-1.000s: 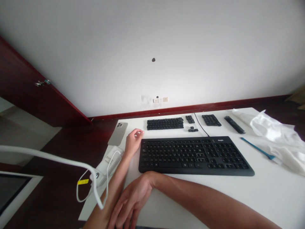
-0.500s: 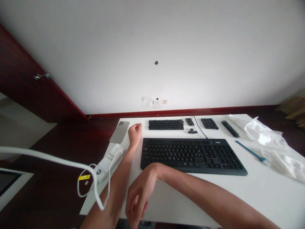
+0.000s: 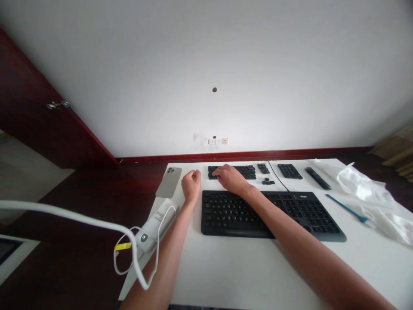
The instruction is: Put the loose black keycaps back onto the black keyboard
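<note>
My right hand (image 3: pixel 230 178) reaches over the rows of loose black keycaps (image 3: pixel 247 172) at the back of the table, its fingers stretched toward their left end and partly covering them. Nothing shows in that hand. Beneath my right forearm lies the black keyboard (image 3: pixel 238 213); keycaps seem to be off it, and the forearm hides part of it. My left hand (image 3: pixel 191 185) rests as a closed fist left of the keycaps, beside the grey phone (image 3: pixel 169 182). Whatever the fist holds, if anything, is hidden.
Smaller keycap groups (image 3: pixel 263 168) and a keycap block (image 3: pixel 289 171) lie right of a cable. Further right are a black bar-shaped piece (image 3: pixel 318 178), a blue brush-like tool (image 3: pixel 346 206) and white plastic film (image 3: pixel 364 185). A white device (image 3: pixel 156 224) with a cord stands left.
My right hand has moved from the near table edge, forward over the keyboard to the loose keycaps, and its fingers have stretched out. The left fist stays by the phone. The view has shifted slightly.
</note>
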Motion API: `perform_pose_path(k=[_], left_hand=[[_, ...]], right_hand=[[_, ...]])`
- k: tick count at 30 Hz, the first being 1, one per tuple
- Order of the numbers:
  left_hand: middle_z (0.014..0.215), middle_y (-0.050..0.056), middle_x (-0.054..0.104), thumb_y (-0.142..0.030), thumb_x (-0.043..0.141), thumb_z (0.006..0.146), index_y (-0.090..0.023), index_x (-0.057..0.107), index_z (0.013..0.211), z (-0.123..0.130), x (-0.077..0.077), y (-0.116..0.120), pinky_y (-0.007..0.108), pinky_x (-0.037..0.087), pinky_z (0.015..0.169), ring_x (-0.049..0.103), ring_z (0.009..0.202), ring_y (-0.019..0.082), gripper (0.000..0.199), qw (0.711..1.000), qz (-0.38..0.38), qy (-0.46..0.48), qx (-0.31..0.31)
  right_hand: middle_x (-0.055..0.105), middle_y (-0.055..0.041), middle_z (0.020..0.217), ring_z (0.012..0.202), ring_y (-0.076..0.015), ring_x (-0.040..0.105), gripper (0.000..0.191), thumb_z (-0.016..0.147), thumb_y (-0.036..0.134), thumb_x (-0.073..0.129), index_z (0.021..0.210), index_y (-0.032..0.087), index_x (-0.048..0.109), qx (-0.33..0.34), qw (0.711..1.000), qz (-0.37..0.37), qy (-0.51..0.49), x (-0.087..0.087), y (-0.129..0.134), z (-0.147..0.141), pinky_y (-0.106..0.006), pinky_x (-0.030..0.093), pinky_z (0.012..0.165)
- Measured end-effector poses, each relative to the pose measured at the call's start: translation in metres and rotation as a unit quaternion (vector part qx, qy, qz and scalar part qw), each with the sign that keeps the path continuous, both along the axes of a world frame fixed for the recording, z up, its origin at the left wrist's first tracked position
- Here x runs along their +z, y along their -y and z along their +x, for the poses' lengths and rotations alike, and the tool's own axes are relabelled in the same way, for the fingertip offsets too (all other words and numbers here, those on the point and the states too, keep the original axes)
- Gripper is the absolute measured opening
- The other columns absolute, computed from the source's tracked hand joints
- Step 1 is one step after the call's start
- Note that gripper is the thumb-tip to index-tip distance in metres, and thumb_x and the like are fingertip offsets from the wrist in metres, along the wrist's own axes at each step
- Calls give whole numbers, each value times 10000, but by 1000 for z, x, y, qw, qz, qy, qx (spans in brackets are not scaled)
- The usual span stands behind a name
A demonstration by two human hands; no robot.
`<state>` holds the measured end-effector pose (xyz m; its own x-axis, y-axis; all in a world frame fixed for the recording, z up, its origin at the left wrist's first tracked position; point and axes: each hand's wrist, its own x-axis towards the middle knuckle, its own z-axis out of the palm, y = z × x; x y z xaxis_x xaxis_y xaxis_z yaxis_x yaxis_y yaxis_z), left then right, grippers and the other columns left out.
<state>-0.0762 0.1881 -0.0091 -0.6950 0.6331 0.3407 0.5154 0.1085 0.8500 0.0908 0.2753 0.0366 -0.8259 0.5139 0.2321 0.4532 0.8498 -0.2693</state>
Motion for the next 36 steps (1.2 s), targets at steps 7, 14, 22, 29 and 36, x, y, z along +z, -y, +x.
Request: perform_pose_path(k=[7,14,22,29,36], left_hand=[[528,-43,410,-383,525,919,-201,376,567,3,4,1,267,264,600,318,559,113,423,1000,-8,9,-1],[533,-38,443,-374,525,919,-203,385,567,2,5,1,269,263,604,327,560,117,415,1000,-14,3,-1],[534,-41,421,-391,523,932,-203,377,574,3,3,2,268,258,600,336,561,117,429,1000,-15,-7,-4],[541,-40,445,-369,525,928,-201,401,571,3,3,2,266,261,606,347,559,114,414,1000,-8,-6,-1],[544,-31,466,-376,519,927,-203,401,569,3,3,2,267,268,608,355,566,119,414,1000,-12,-8,-3]], right_hand=[[742,-103,1143,1054,-277,583,349,928,94,572,1211,163,765,10,999,49,6,-14,-2,-2,-398,471,955],[744,-95,1126,1054,-267,573,309,948,120,579,1179,176,775,24,998,48,17,-17,0,-4,-392,444,947],[755,-96,1062,1058,-267,568,276,952,119,582,1116,186,794,40,998,51,6,-14,8,-6,-375,432,937],[750,-81,1183,1104,-270,559,251,961,150,618,1145,216,775,58,996,58,-21,-17,7,-8,-384,424,948],[762,-74,1217,1182,-289,533,267,1031,236,565,1206,225,767,76,996,42,-19,-25,7,-10,-405,425,938]])
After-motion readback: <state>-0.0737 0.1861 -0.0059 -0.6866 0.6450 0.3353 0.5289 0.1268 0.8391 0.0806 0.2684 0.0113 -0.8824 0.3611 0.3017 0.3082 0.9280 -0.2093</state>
